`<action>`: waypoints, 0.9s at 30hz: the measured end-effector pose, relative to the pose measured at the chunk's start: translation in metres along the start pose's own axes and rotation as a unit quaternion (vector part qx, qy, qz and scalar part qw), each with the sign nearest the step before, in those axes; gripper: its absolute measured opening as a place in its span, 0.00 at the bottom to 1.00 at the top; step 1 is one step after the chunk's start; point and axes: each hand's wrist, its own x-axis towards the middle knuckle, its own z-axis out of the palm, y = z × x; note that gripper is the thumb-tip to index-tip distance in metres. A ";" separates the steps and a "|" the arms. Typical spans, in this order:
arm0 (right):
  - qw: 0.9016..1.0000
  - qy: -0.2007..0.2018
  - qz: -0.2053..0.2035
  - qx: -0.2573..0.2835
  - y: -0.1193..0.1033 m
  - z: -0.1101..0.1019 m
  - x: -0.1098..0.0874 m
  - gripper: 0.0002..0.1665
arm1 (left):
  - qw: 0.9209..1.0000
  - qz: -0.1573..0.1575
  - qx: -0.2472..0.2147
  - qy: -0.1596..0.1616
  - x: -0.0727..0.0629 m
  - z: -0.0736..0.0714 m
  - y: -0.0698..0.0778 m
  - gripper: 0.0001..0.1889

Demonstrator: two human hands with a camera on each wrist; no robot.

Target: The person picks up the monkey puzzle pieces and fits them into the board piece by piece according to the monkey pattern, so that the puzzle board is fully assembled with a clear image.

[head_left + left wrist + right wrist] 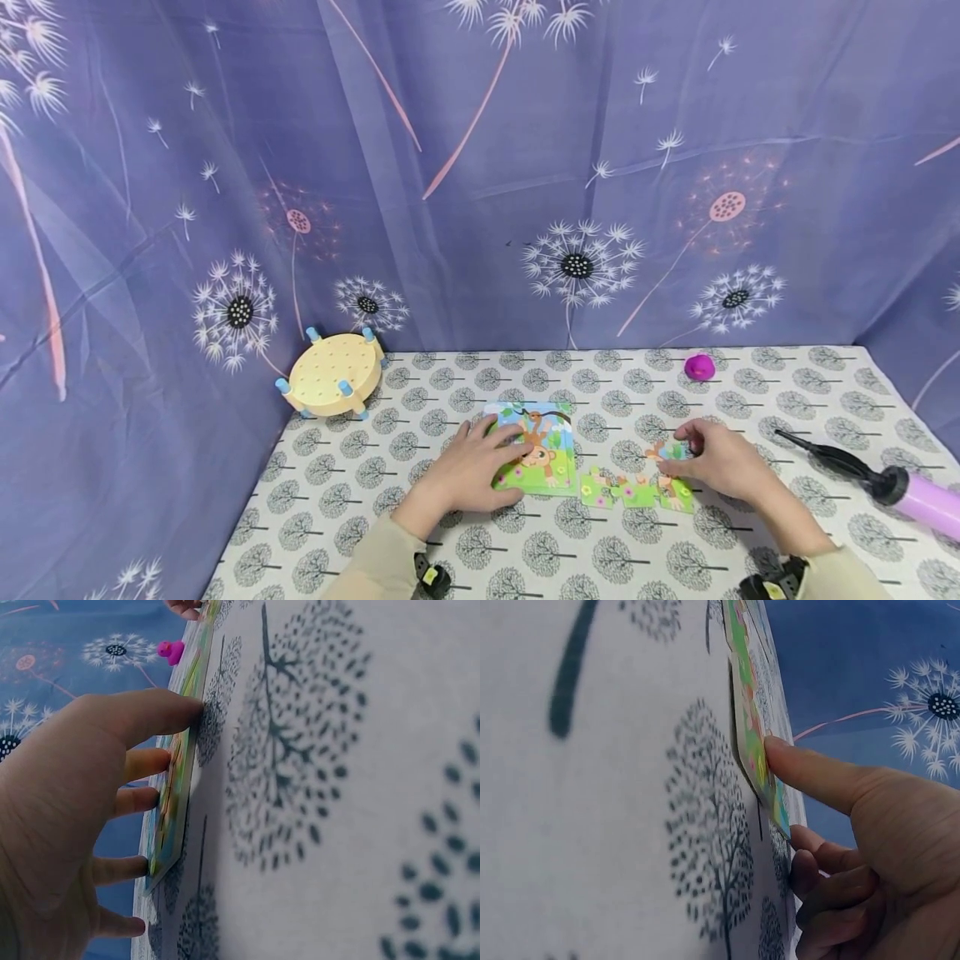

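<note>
Purple-blue curtain (480, 208) printed with dandelions hangs behind and at the sides of a table whose white cloth (337, 483) bears grey trees. On the cloth lies a puzzle (555, 475) showing a monkey under a branch, its left part covered by the left hand (476, 467). That hand's fingers are spread apart, fingertips touching the puzzle and thumb at its near edge. Beside it, a row of loose pieces (637, 493) runs to the right hand (720, 458), whose thumb and forefinger pinch the row's far-right end; its other fingers are curled, and it hides part of those pieces. Each wrist wears a black strap (431, 577) with a yellow patch too small to make out. A magenta toy (699, 367) sits near the back edge, duck-like in the left wrist view. At far left is a yellow stool (335, 375) with blue-tipped legs; at right, a pump (892, 487) is cut off by the frame.
</note>
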 end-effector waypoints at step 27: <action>0.994 -0.063 -0.083 0.020 0.012 -0.011 0.001 0.23 | 1.000 -0.008 -0.024 -0.008 0.001 -0.003 -0.001 0.38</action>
